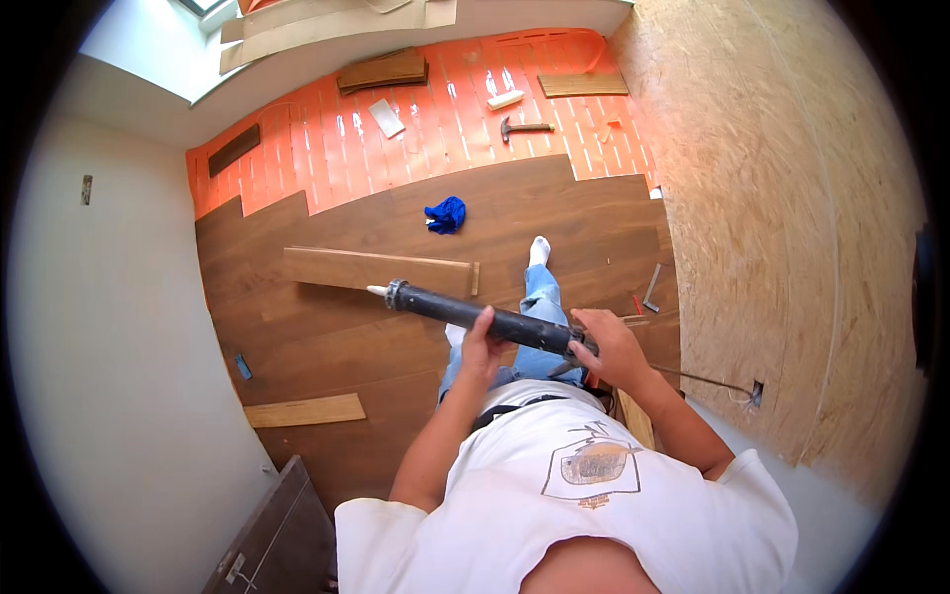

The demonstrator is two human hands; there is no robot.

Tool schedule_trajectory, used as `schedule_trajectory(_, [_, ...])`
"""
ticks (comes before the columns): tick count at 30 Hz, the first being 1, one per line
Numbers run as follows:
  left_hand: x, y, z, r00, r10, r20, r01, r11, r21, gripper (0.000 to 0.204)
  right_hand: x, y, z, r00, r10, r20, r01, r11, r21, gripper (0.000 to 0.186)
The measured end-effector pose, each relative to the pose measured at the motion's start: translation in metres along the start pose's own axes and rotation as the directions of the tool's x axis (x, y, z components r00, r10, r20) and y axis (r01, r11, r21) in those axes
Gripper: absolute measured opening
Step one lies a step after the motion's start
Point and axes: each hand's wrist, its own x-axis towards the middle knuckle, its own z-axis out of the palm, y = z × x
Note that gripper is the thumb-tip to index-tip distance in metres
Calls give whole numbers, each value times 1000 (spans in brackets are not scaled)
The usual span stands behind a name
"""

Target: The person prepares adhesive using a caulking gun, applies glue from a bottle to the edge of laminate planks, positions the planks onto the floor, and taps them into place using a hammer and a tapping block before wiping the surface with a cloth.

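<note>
A long black caulking gun (475, 317) with a pale nozzle lies across the front of my body, its tip pointing left. My left hand (482, 348) grips the barrel near its middle, thumb on top. At the rear end, my right hand (612, 348) is closed round the back of the gun by the handle; part of its grip is hidden. Beyond the barrel, a brown floor plank (381, 267) rests on the laid wood floor (287, 337). A crumpled blue cloth (447, 215) sits farther off.
Orange underlay (327, 163) covers the far strip of floor. On it are a hammer (526, 129), a white block (505, 100) and several plank pieces (384, 71). A light plank (305, 410) lies at left. A square (651, 289) is near the right chipboard wall (782, 228).
</note>
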Motion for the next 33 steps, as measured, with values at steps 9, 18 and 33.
schedule_trajectory(9, [118, 11, 103, 956, 64, -287, -89, 993, -74, 44, 12, 182, -95, 860, 429, 276, -488, 849, 201, 66])
schedule_trajectory(18, [217, 31, 247, 984, -38, -176, 23, 996, -84, 52, 163, 223, -137, 791, 227, 568, -607, 168, 777, 59])
schedule_trajectory(33, [609, 99, 118, 985, 171, 32, -150, 929, -338, 41, 383, 393, -15, 772, 374, 513, -625, 305, 718, 43])
